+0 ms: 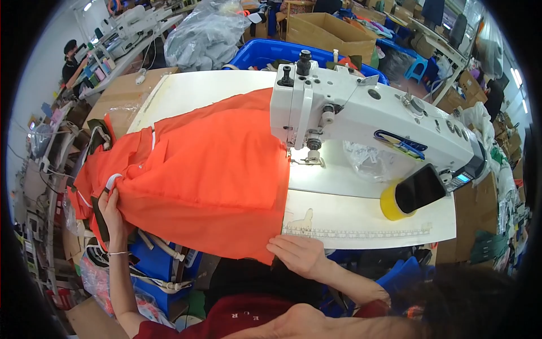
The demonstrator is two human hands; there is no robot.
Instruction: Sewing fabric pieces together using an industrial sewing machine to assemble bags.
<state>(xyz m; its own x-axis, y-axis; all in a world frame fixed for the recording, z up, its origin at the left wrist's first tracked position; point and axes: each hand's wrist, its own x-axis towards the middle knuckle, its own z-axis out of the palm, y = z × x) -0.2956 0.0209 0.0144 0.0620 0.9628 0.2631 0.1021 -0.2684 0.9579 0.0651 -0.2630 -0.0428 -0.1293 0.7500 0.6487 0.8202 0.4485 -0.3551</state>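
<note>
A bright orange garment [209, 164] lies spread across the white sewing table, its right edge running up to the presser foot [309, 161] of a white sewing machine [361, 107]. My left hand [113, 217] grips the bunched left part, beside a white and dark green strip. At the table's front edge, my right hand [299, 254] has its fingers closed on the lower right corner of the garment; the thumb is partly hidden. The needle area is lit, but the needle itself is too small to make out.
A phone [420, 195] leans on a yellow roll [392, 203] right of the machine. A ruler strip [361, 233] runs along the front edge. Behind stand a blue bin [259, 52] and a cardboard box [330, 34]. Another person [70, 62] sits far left.
</note>
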